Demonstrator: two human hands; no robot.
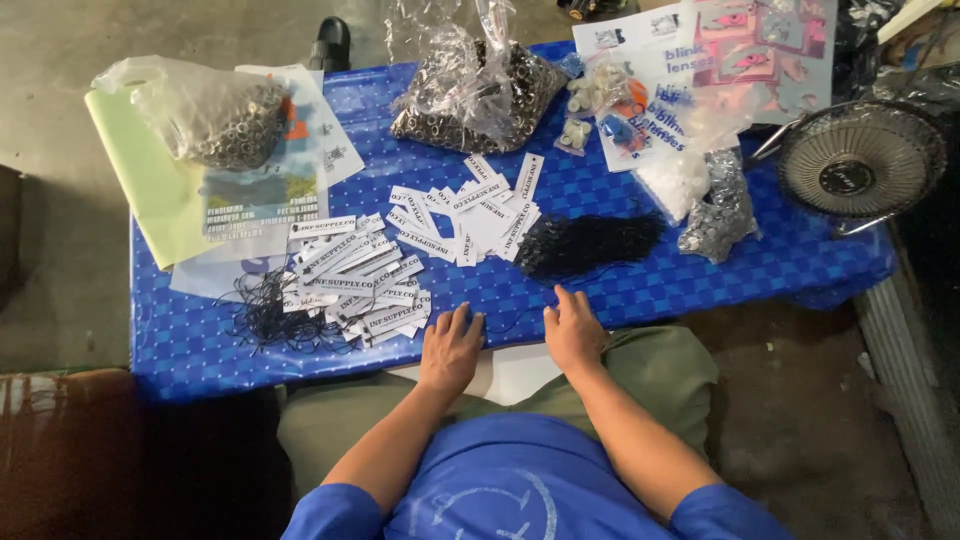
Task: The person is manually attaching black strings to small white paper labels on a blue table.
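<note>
Soft, even overhead light, sharp focus mid-frame; plastic bags glint (corners darker, slightly bent by the lens).

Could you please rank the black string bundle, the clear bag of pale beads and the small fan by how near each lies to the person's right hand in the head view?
From the right hand:
1. Black string bundle, just ahead.
2. Clear bag of pale beads, farther up and right.
3. Small fan, at the table's right end.

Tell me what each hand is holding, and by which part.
Nothing: the left hand and right hand rest open, palms down, on the blue checkered table edge.
</note>
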